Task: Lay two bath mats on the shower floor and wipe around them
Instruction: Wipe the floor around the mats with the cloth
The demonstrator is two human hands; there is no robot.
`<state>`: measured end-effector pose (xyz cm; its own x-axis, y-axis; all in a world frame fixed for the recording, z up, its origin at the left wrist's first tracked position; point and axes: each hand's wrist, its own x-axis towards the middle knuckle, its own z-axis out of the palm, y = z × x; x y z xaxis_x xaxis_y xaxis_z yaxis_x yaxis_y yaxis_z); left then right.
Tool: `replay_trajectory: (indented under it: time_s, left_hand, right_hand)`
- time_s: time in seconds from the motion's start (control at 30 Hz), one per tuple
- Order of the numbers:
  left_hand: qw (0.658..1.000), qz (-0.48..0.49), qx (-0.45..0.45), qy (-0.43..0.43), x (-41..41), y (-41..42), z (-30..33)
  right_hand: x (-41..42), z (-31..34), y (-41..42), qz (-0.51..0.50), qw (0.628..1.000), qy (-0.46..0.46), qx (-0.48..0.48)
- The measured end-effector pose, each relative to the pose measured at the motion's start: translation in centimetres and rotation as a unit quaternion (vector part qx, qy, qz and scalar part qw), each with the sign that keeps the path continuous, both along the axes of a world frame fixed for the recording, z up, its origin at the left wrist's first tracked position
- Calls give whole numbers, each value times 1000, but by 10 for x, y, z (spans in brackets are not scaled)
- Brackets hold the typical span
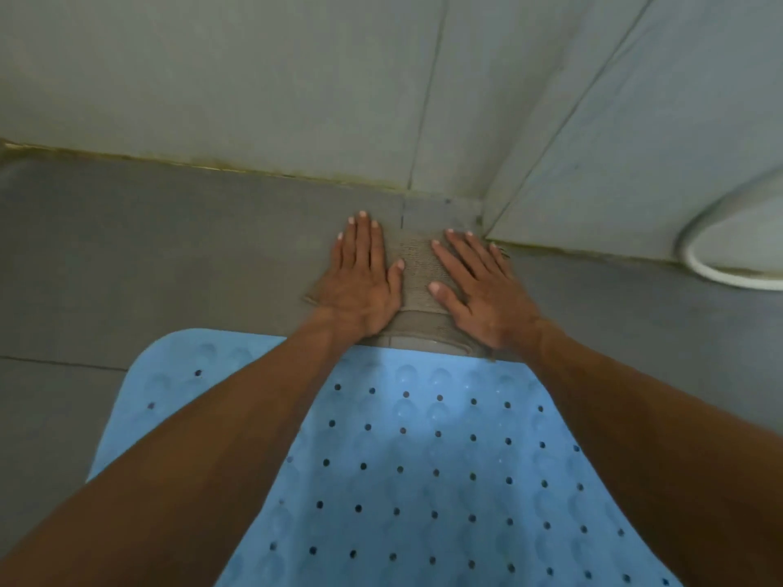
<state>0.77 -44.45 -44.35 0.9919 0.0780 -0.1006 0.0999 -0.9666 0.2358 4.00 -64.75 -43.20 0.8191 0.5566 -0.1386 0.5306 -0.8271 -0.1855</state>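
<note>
Blue and perforated, the rubber bath mat (423, 459) fills the near part of the view, lying flat on the grey tiled shower floor (169, 247) with both forearms stretched out over it; only this one mat shows, so whether a second is down cannot be told. Past its far edge, near the corner where the floor meets the tiled wall (254, 78), a brownish woven cloth (417, 264) lies spread on the tiles, its near end folded and just reaching the mat's rim. The left hand (360, 286) rests flat on the cloth's left part, fingers straight and together, gripping nothing; the right hand (478, 290) does the same on the right part, fingers spread, palm down. To judge by its weave and folds, the cloth is light, soft and limp, so it should bunch if pushed from one edge; flat palms with even pressure suit it better than a pinch. The mat looks floppy and probably clings to the tile on its underside, so it is best lifted by a corner and peeled. A white curved fixture (720, 264) sits at the right, too cropped to name. Wiping around the mat appears to be under way.
</note>
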Motion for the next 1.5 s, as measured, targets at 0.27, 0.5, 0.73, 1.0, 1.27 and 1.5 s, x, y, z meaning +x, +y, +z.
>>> replay_trajectory:
  time_s: [0.27,0.5,0.73,1.0,1.27,1.5]
  left_hand:
    - [1000,0,-18,4,-9,-130,2]
    - [998,-52,-40,8,-5,-275,4]
    - [994,-107,-23,29,-3,-404,6]
    - [994,-107,-4,22,-18,-435,6]
    - [983,-174,50,12,-97,-439,5]
    - [978,-202,41,39,-221,-453,11]
  right_hand:
    - [10,0,-128,21,999,-11,-37]
    - [1,7,-273,-46,998,2,-44]
    - [-20,12,-396,-125,990,14,-56]
    - [-46,8,-416,-144,987,-2,-68]
    - [-145,9,-428,-166,982,3,-91]
    - [-270,17,-440,-177,979,25,-98]
